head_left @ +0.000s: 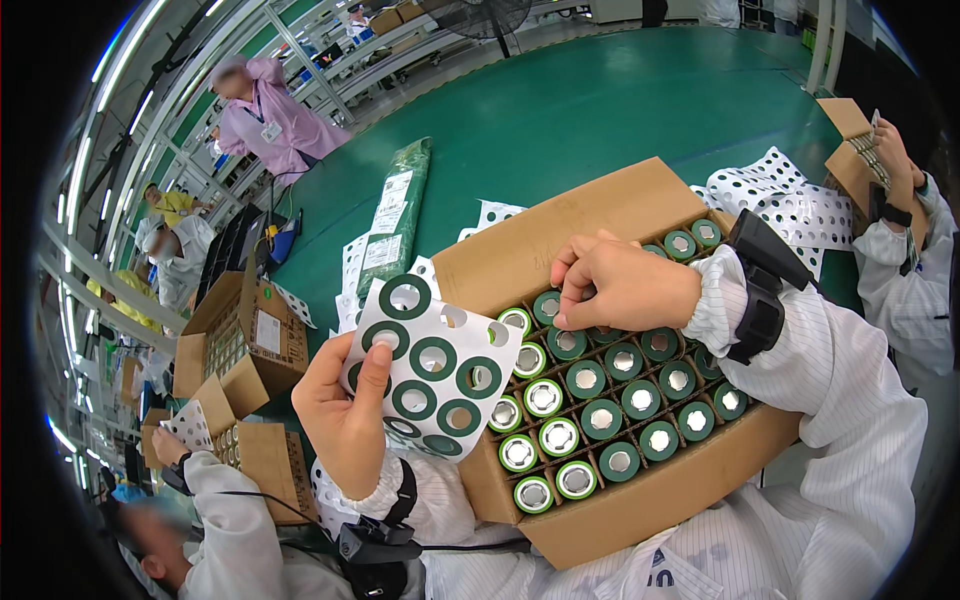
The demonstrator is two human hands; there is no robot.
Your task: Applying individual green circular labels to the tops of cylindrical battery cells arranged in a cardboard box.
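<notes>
My left hand [343, 420] pinches a white backing sheet of dark green ring stickers [463, 338] between thumb and fingers. Some rings are gone from it, leaving holes along its upper right side. Over an open cardboard box [590, 222] of cylindrical battery cells [559, 436], my right hand [635, 285] is bent, thumb and fingertips close together just above the cell tops. Whatever they may hold is too small to make out. Dark green rings lie on many cell tops; the leftmost cells show bright green rims instead. Cardboard dividers separate the cells, and my right hand hides several.
Perforated white sheets [785, 200] lie behind the box on the green table [600, 110]. A green plastic-wrapped packet [397, 210] rests at back left. Co-workers sit close by at left and right with cartons [272, 460]; a person in pink [275, 125] stands across the table.
</notes>
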